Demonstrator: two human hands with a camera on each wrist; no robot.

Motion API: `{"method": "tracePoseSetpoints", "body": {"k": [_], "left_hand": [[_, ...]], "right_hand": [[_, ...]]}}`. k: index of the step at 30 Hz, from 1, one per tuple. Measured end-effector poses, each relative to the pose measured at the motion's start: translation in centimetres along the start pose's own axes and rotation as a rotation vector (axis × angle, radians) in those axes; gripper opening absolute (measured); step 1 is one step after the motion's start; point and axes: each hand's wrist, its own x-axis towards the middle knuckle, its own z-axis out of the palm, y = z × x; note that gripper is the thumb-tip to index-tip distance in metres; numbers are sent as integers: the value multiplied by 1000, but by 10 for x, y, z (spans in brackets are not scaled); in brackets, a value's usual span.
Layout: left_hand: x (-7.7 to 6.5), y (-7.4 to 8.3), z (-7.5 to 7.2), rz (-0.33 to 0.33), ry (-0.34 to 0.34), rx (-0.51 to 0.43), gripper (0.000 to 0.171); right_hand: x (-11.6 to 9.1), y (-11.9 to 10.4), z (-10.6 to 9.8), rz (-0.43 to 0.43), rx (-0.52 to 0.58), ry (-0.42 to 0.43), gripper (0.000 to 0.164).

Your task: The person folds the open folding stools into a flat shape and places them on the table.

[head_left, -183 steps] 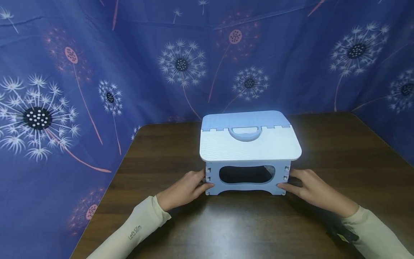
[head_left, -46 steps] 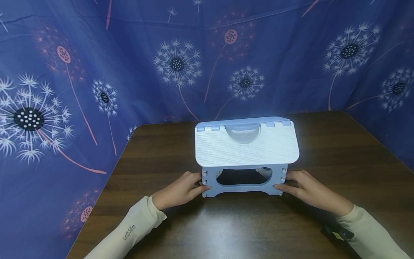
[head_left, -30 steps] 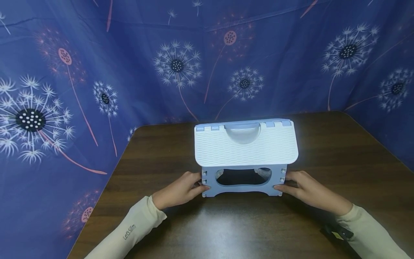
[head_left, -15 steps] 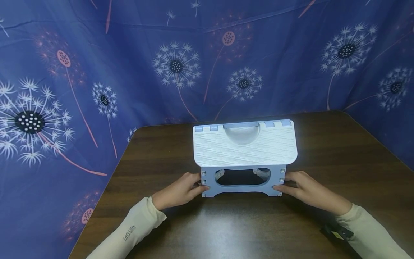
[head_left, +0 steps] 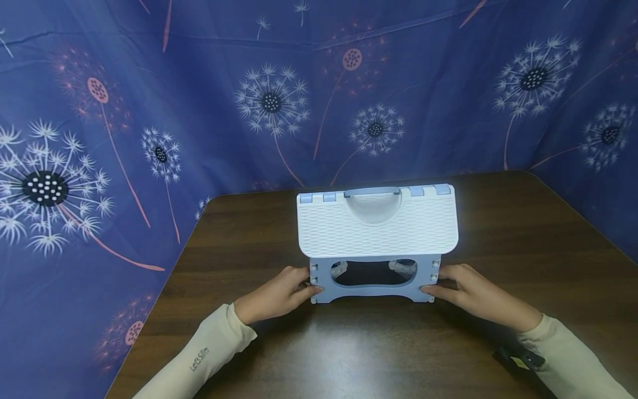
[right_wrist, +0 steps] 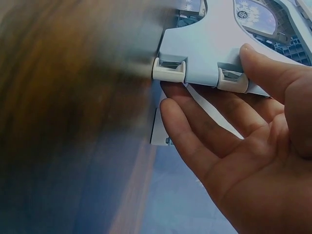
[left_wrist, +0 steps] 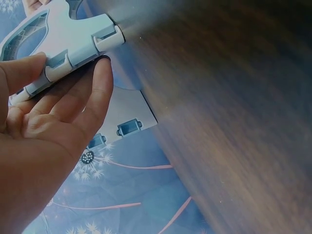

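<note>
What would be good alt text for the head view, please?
A left hand and a right hand hold the lower sides of a white and light-blue folding stool on a brown wooden table. Behind hangs a blue cloth with a dandelion print.

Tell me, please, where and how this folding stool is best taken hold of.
Probably the side edges of its blue front panel, one hand from each side: they look upright and thin, and the left hand and right hand pinch them there.

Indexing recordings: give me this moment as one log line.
left hand: grips front leg panel, left edge | right hand: grips its right edge | folding stool: top appears peaked, on brown table
</note>
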Motion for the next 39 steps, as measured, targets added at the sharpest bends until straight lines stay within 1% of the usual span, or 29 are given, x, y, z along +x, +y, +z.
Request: {"method": "tracePoseSetpoints", "body": {"k": [6,10,13,21,26,39], "left_hand": [[0,0,1,10,0,0,19],[1,-1,3,21,7,13,11],[1,-1,3,23,10,18,9],[1,2,3,14,13,26,10],[1,2,3,12,11,23,7],[1,2,4,16,13,27,7]], "right_hand": [[0,1,0,-10,3,1,6],[-1,1,0,-12,-18,13,7],[-1,2,0,-4,-29,14,8],[-1,2,-1,17,-32,1,4],[-1,2,-1,13,-28,-2,5],[-1,2,-1,7,-31,2,5]]}}
